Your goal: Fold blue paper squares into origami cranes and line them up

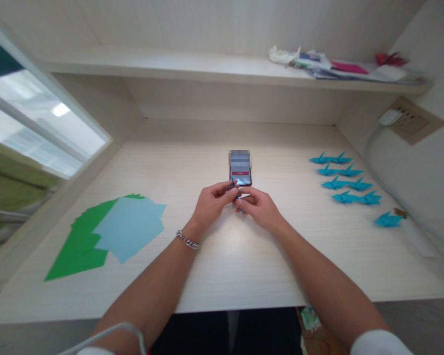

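1. Phone [240, 177]: one, screen lit.
2. Slim blue piece [237, 197]: one, by the phone's near edge, largely hidden by fingers.
3. Left hand [216, 201]: before the phone, fingertips pinching the piece.
4. Right hand [257, 203]: likewise, pinching it lower.
5. Folded blue figures [350, 184]: nine, right of the phone.
6. Green sheets [83, 236], pale blue sheets [129, 227]: overlapping, left of the phone.

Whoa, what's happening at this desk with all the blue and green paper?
A person's left hand and right hand hold a small blue piece together, mostly hidden by the fingers. A lit phone is just beyond them. To the right are four pairs of blue folded shapes, plus a single one. To the left, light blue paper partly covers green paper.
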Demonstrator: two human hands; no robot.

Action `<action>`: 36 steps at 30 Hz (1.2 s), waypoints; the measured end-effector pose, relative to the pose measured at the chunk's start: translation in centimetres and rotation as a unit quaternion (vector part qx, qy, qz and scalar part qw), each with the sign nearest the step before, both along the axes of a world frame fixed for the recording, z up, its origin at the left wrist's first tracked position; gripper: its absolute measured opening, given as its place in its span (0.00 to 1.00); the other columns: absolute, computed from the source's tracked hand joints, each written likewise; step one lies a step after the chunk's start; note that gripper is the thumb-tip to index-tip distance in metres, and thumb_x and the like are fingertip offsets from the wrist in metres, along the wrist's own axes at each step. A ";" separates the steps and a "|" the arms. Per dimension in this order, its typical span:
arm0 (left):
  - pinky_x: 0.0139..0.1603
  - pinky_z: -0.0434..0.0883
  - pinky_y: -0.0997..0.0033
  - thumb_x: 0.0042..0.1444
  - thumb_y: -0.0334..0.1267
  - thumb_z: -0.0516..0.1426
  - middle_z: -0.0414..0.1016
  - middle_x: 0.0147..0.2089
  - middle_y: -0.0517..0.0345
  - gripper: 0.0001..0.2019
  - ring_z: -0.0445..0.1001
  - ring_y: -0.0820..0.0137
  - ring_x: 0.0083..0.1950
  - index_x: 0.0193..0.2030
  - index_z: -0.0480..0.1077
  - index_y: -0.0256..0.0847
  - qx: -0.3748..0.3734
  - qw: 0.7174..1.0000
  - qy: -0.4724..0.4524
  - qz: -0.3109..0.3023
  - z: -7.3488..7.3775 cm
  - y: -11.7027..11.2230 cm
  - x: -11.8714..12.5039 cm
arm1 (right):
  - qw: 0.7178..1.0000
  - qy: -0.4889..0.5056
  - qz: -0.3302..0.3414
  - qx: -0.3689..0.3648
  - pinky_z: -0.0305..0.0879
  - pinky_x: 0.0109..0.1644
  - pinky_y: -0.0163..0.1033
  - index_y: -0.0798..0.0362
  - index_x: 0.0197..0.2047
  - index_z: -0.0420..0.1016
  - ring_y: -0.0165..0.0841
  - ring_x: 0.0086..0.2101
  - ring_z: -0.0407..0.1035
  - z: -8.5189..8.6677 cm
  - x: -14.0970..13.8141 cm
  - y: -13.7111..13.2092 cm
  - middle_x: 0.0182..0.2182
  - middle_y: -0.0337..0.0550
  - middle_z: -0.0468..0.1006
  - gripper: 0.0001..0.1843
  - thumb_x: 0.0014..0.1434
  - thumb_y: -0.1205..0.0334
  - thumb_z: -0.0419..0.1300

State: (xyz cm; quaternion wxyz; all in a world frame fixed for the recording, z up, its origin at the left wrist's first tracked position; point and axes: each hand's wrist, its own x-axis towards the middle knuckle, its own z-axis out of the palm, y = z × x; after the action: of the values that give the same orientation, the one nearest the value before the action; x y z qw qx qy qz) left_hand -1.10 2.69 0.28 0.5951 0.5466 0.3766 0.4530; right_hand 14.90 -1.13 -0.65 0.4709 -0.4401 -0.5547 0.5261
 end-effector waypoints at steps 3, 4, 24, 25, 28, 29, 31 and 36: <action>0.46 0.73 0.61 0.47 0.42 0.64 0.76 0.50 0.43 0.22 0.75 0.62 0.45 0.49 0.74 0.34 0.003 1.000 0.002 -0.001 -0.1 0.0 -0.1 | 1.000 0.018 0.003 -0.017 0.68 0.31 0.37 0.54 0.48 0.70 0.32 0.28 0.73 0.1 0.0 0.0 0.31 0.44 0.79 0.22 0.52 0.55 0.63; 0.46 0.73 0.61 0.47 0.42 0.64 0.76 0.49 0.43 0.22 0.75 0.62 0.45 0.49 0.74 0.35 0.004 1.000 0.002 -0.002 -0.1 0.1 -0.1 | 0.999 0.023 0.004 -0.022 0.68 0.31 0.36 0.54 0.49 0.70 0.32 0.28 0.73 0.2 0.1 0.1 0.31 0.44 0.79 0.22 0.52 0.55 0.63; 0.45 0.74 0.61 0.49 0.41 0.63 0.77 0.45 0.46 0.21 0.75 0.67 0.38 0.50 0.73 0.35 -0.021 0.999 -0.035 -0.014 -0.2 0.1 0.0 | 0.997 0.063 0.014 -0.050 0.68 0.28 0.34 0.53 0.48 0.71 0.31 0.27 0.74 -0.2 0.3 0.4 0.30 0.43 0.78 0.24 0.51 0.51 0.64; 0.44 0.74 0.61 0.50 0.41 0.63 0.77 0.44 0.46 0.21 0.75 0.67 0.38 0.50 0.73 0.35 -0.022 0.999 -0.036 -0.017 -0.2 0.1 0.0 | 0.997 0.063 0.014 -0.051 0.68 0.28 0.34 0.53 0.48 0.71 0.31 0.27 0.74 -0.2 0.3 0.4 0.30 0.43 0.78 0.24 0.51 0.51 0.64; 0.42 0.75 0.62 0.50 0.42 0.62 0.77 0.44 0.47 0.22 0.75 0.69 0.36 0.51 0.73 0.36 -0.021 0.999 -0.034 -0.024 -0.2 0.1 0.0 | 0.996 0.064 0.009 -0.058 0.68 0.28 0.34 0.53 0.47 0.71 0.31 0.26 0.73 -0.1 0.2 0.4 0.28 0.42 0.78 0.23 0.51 0.50 0.64; 0.42 0.75 0.62 0.50 0.42 0.62 0.77 0.44 0.47 0.22 0.75 0.69 0.36 0.51 0.73 0.36 -0.019 0.999 -0.032 -0.024 -0.1 0.0 0.0 | 0.996 0.063 0.004 -0.061 0.68 0.28 0.34 0.53 0.47 0.71 0.31 0.26 0.73 -0.1 0.2 0.4 0.28 0.42 0.78 0.23 0.51 0.50 0.64; 0.42 0.74 0.63 0.50 0.43 0.62 0.77 0.44 0.48 0.22 0.75 0.68 0.37 0.51 0.73 0.36 -0.015 0.999 -0.032 -0.021 -0.1 0.0 0.0 | 0.996 0.060 -0.006 -0.065 0.68 0.27 0.34 0.53 0.47 0.71 0.31 0.26 0.73 -0.1 0.1 0.4 0.28 0.42 0.78 0.23 0.51 0.50 0.63; 0.43 0.74 0.62 0.51 0.43 0.62 0.78 0.43 0.49 0.22 0.74 0.67 0.38 0.51 0.73 0.37 -0.011 0.999 -0.035 -0.026 -0.2 -0.2 0.0 | 0.996 0.057 -0.023 -0.070 0.68 0.27 0.34 0.54 0.47 0.72 0.30 0.25 0.73 0.0 0.0 0.4 0.28 0.43 0.79 0.23 0.52 0.49 0.63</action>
State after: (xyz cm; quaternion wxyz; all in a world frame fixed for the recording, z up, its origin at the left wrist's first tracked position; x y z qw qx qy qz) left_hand -1.09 2.48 0.13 0.6256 0.5337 0.3455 0.4521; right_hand 14.92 -0.71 -0.67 0.4818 -0.4540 -0.4784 0.5769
